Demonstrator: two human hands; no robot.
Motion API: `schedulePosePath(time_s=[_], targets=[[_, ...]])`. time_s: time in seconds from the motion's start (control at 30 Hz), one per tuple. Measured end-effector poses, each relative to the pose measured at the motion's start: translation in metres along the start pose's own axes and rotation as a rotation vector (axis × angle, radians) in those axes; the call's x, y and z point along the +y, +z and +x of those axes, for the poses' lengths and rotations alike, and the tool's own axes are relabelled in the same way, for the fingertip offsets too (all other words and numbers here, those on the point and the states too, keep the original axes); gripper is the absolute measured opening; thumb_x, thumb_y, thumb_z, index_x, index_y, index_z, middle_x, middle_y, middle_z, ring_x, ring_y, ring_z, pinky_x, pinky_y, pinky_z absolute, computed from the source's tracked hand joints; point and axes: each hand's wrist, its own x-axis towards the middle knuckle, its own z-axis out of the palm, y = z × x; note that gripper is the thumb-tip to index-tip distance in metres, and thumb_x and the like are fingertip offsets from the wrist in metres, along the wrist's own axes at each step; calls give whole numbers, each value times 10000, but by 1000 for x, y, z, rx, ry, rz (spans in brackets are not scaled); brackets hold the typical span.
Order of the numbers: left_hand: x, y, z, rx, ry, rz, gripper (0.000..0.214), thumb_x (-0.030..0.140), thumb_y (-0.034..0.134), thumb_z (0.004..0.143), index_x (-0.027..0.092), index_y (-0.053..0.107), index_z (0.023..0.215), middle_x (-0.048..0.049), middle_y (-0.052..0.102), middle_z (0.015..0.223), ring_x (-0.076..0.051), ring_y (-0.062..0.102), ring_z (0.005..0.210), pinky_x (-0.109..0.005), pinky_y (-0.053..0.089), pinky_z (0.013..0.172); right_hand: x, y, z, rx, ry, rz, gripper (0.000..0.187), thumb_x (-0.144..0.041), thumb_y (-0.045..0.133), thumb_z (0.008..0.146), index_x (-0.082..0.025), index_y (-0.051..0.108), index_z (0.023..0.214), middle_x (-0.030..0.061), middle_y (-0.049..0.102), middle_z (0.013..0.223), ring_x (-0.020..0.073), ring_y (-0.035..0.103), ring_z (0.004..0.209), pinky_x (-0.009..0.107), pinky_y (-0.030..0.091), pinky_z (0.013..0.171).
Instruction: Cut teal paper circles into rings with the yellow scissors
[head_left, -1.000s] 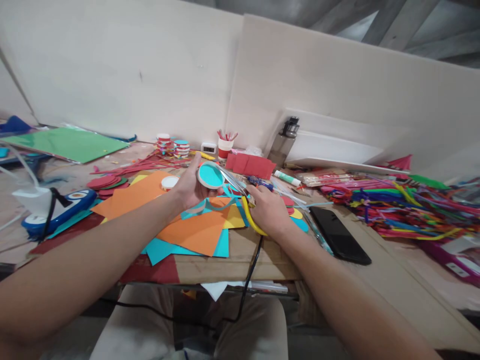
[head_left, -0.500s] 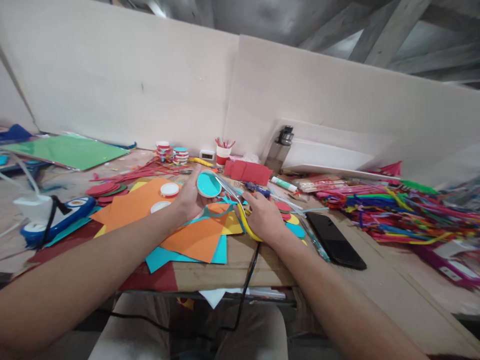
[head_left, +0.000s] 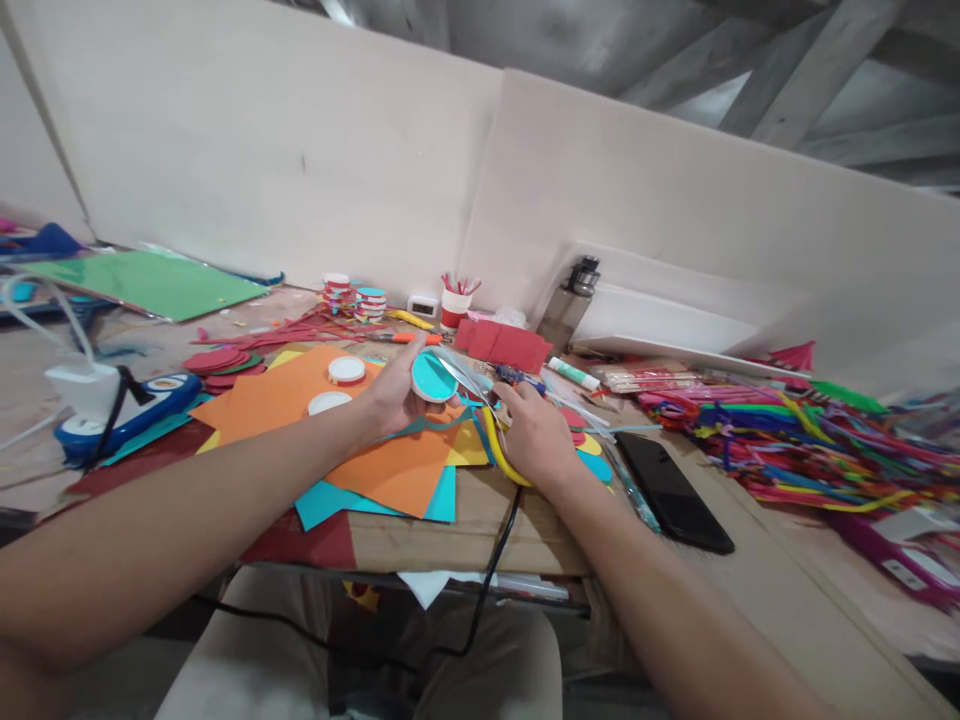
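My left hand (head_left: 400, 388) is closed around a small round white-rimmed tub or lid (head_left: 434, 377) with a turquoise face, tilted toward me. In my right hand (head_left: 531, 432) is a pair of scissors with yellow handles (head_left: 496, 446). Their blades, somewhat parted, lie at the right edge of the turquoise face; whether they touch it I cannot tell. Below both hands are orange paper sheets (head_left: 401, 470), with turquoise paper (head_left: 330, 503) under them. Two round white-topped pieces (head_left: 346, 370) rest on the orange paper, left of my left hand.
Right of my right arm lies a black phone (head_left: 671, 492), with a heap of colourful pipe cleaners (head_left: 795, 440) beyond. Red paper discs (head_left: 217, 362) and a blue-and-white power strip (head_left: 127, 415) are at left. A bottle (head_left: 568, 305), a cup of red sticks (head_left: 455, 305) and a glue stick (head_left: 574, 374) stand or lie behind.
The view has shifted slightly. The tub's face has turned a little, and the scissor blades now look wider against its right edge. Both hands keep their holds.
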Motion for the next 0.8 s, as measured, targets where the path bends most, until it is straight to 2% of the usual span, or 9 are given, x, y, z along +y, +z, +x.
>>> schedulePosePath(time_s=[0.33, 0.63, 0.8], targets=[[2, -1, 1, 11, -17, 46, 606, 631, 342, 944, 121, 629, 784, -132, 699, 690, -214, 685, 557, -248, 455, 428, -1, -5, 0, -20, -13, -54, 370, -308, 474, 932, -213, 578, 1275, 111, 631, 1127, 239, 628, 923, 291, 392, 638], [9, -7, 3, -54, -23, 120, 728, 709, 297, 909, 91, 676, 841, -178, 713, 731, -223, 681, 539, -267, 462, 427, -2, -8, 1, -42, -13, -52, 400, -212, 468, 880, -209, 595, 1259, 111, 648, 1129, 246, 638, 932, 299, 425, 673], [13, -4, 1, -46, 10, 90, 719, 746, 305, 883, 119, 651, 822, -128, 690, 658, -215, 660, 493, -255, 425, 389, 0, -7, 1, -59, 16, -38, 408, -193, 439, 896, -221, 589, 1274, 106, 659, 1132, 241, 638, 955, 312, 449, 753]])
